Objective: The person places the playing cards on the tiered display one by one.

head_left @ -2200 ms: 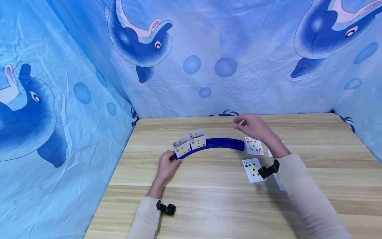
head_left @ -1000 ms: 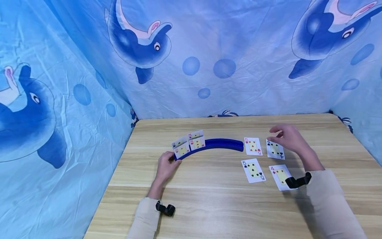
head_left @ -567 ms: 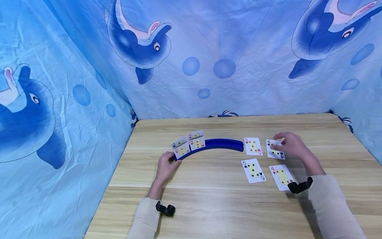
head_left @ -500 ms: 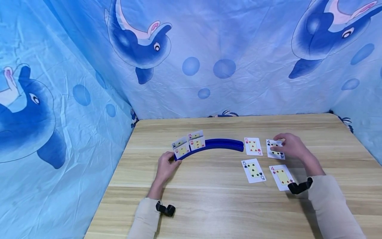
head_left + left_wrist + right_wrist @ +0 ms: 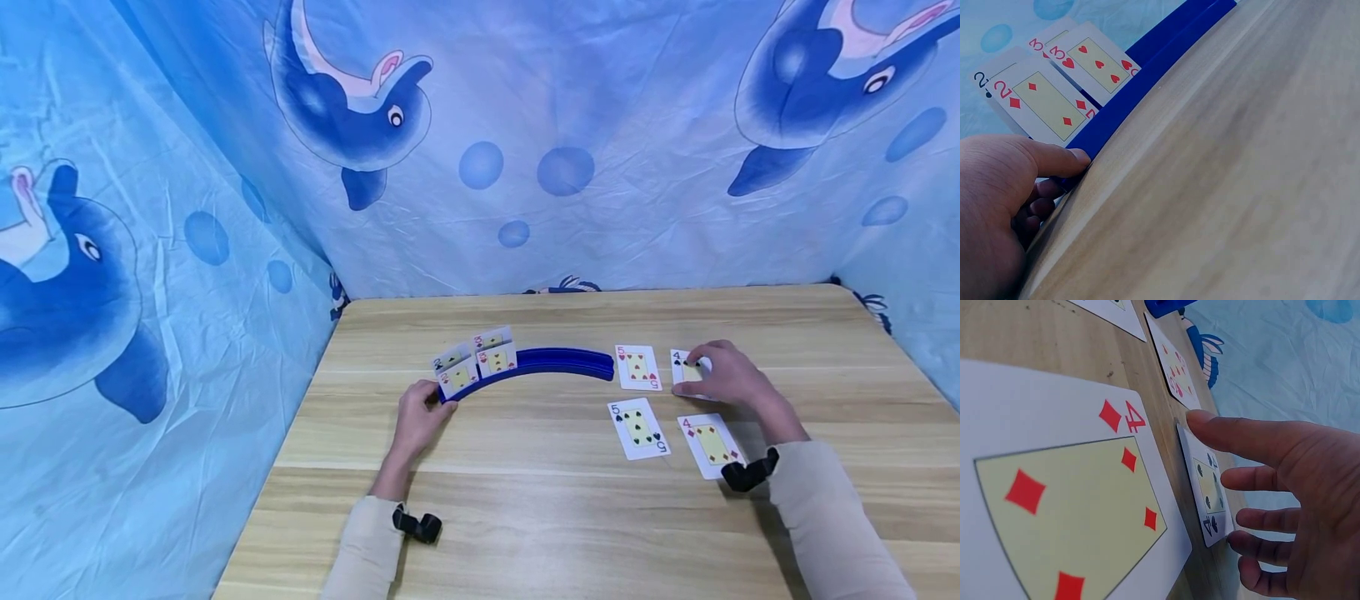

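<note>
My left hand (image 5: 416,418) grips the left end of a curved blue card holder (image 5: 566,362), thumb against its front and fingers behind. Standing in the holder are the two of diamonds (image 5: 1041,103), a black two (image 5: 980,80) behind it, the three of hearts (image 5: 1094,65) and another red three (image 5: 1036,44). At the right, my right hand (image 5: 729,377) is over a black four (image 5: 1200,481) that lies face up on the table. Its thumb and fingers are spread across the card, thumb at the near edge, index finger by the far edge.
Nearer than the black four lies the four of diamonds (image 5: 711,446), partly under the wrist camera (image 5: 750,473). A five of hearts (image 5: 638,367) sits by the holder's right end, a five of spades (image 5: 638,427) below it. A blue dolphin-print curtain (image 5: 517,108) borders the wooden table (image 5: 510,517).
My right hand moved from above the holder's right end rightward to the black four, then spread its thumb toward the card's near edge. The left hand stayed on the holder.
</note>
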Motion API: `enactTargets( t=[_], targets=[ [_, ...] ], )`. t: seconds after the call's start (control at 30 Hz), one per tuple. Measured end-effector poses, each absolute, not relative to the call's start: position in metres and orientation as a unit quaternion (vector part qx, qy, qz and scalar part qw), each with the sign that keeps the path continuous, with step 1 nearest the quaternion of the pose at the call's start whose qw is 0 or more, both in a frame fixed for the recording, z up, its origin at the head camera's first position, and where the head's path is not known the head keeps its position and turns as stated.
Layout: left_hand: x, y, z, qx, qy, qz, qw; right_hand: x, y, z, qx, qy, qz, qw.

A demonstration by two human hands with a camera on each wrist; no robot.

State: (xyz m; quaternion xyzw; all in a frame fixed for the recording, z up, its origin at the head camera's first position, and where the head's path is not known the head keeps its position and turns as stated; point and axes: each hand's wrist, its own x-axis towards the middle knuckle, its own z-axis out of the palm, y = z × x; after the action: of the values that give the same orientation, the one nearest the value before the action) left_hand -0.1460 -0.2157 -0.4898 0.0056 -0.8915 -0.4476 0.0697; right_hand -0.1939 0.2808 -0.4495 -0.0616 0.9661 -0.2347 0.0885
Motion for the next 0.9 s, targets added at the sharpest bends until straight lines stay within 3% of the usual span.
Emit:
enactTargets(
  t=[0.9],
  targets=[
    [-0.147,-0.216,-0.491,0.003,-0.893,-0.445,0.071,-0.194,0.27,-0.445,-0.021,0.975,-0.188,0.115]
  ],
)
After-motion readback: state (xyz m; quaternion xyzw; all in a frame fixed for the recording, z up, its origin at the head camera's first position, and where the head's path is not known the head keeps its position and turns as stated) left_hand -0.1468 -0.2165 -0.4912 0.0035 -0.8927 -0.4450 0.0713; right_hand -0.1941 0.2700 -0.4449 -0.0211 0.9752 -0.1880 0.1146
